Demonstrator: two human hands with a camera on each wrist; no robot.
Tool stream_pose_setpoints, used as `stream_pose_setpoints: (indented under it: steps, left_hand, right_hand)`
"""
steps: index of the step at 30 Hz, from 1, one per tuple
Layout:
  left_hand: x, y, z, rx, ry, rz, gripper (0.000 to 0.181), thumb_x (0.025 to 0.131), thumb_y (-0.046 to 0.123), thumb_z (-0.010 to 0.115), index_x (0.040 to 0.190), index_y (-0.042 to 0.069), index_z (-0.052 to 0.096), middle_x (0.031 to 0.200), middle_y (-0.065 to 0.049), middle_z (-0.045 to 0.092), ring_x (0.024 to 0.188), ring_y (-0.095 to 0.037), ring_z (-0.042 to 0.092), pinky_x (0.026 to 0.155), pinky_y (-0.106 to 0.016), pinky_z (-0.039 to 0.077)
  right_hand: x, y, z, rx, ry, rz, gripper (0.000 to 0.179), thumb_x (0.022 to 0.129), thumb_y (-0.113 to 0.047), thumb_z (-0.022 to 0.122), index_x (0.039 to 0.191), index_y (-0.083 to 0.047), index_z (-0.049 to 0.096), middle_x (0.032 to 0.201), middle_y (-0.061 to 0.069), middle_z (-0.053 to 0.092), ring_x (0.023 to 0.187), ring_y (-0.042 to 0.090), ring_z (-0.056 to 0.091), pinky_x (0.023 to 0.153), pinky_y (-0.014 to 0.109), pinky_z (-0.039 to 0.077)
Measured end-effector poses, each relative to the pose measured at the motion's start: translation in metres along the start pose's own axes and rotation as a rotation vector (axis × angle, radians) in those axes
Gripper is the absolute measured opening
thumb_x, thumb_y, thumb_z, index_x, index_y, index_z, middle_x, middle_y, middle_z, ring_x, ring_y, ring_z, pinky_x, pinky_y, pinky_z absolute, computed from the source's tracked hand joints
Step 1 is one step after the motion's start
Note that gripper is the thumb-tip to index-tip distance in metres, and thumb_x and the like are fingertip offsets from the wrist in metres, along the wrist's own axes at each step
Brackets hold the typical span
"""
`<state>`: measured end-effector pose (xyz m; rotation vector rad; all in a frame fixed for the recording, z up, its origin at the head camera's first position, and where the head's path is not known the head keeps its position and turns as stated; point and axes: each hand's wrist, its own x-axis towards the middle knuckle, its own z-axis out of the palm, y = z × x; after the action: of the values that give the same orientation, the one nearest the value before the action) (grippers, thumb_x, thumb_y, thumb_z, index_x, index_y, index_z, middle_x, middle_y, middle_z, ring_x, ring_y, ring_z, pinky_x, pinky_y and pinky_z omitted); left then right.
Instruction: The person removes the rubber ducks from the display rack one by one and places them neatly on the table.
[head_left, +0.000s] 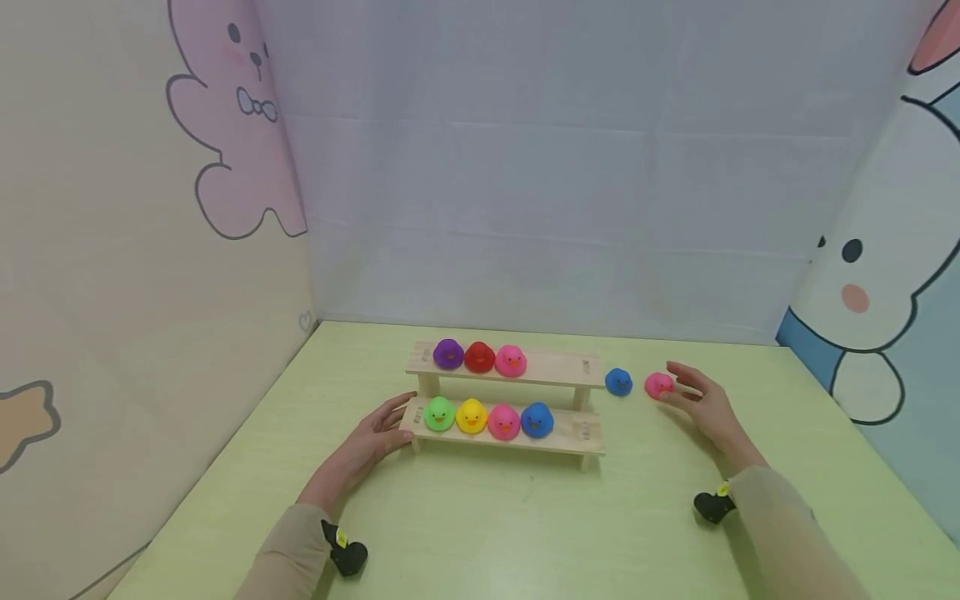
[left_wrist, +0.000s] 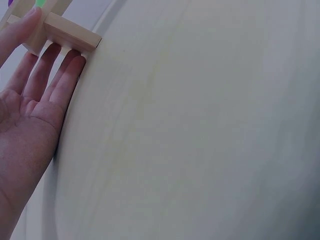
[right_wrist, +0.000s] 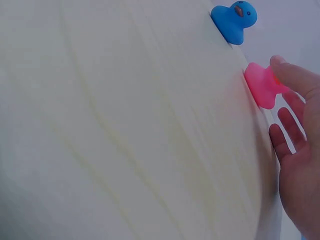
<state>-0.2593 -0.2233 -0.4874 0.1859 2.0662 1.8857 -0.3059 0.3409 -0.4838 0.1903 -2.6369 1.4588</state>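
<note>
A two-tier wooden rack [head_left: 472, 436] stands on the table. My left hand [head_left: 367, 442] holds its lower left end, thumb at the front corner and fingers behind; in the left wrist view the fingertips meet the wood. Green [head_left: 439, 414], yellow [head_left: 472, 417], pink [head_left: 504, 422] and blue [head_left: 537, 420] rubber ducks line the lower tier. Purple [head_left: 448, 354], red [head_left: 480, 357] and pink [head_left: 511, 361] ones sit above. Right of the rack, my right hand [head_left: 705, 407] pinches another pink rubber duck [right_wrist: 261, 86] between thumb and fingers, at the table surface. Beside it sits a blue duck [right_wrist: 234, 21].
The pale yellow-green table [head_left: 510, 533] reaches back to a white curtain [head_left: 525, 167]. Printed cloth walls stand at both sides, with a pink bear [head_left: 232, 125] on the left and a white rabbit [head_left: 862, 250] on the right. Each wrist carries a black strap piece.
</note>
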Motion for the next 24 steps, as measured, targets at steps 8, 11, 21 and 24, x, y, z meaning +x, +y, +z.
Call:
stream_pose_setpoints:
  steps: [8,11,21,24]
  left_hand:
    - [0.0,0.002,0.001,-0.009,0.003,0.0,0.077,0.097,0.014,0.066,0.162,0.021,0.026,0.168,-0.017,0.029,0.153,-0.038,0.034,0.124,-0.046,0.037]
    - [-0.001,0.001,0.001,-0.007,-0.004,0.005,0.077,0.097,0.014,0.066,0.162,0.021,0.025,0.168,-0.017,0.029,0.153,-0.038,0.034,0.125,-0.047,0.036]
    - [0.001,-0.003,-0.001,-0.008,-0.001,0.021,0.076,0.097,0.01,0.065,0.162,0.022,0.028,0.167,-0.017,0.031,0.148,-0.032,0.042,0.108,-0.026,0.047]
    - [0.001,-0.003,-0.001,-0.001,-0.003,0.024,0.075,0.097,0.01,0.065,0.162,0.022,0.028,0.167,-0.017,0.031,0.147,-0.031,0.043,0.109,-0.026,0.046]
  right_hand:
    - [0.009,-0.013,-0.001,-0.056,0.101,-0.107,0.061,0.097,-0.019,0.071,0.15,-0.002,0.047,0.152,0.025,0.048,0.116,-0.017,0.037,0.093,0.004,0.04]
    - [0.014,-0.026,-0.002,-0.074,0.116,-0.136,0.061,0.096,-0.02,0.072,0.15,-0.002,0.048,0.151,0.025,0.05,0.12,-0.007,0.043,0.094,0.005,0.04]
    - [0.028,-0.071,0.0,-0.083,0.139,-0.207,0.058,0.099,-0.025,0.069,0.15,-0.008,0.049,0.152,0.021,0.051,0.134,0.025,0.051,0.094,0.002,0.037]
    - [0.032,-0.082,0.007,-0.042,0.157,-0.244,0.055,0.097,-0.022,0.07,0.148,-0.009,0.052,0.148,0.021,0.055,0.124,0.0,0.053,0.095,0.005,0.041]
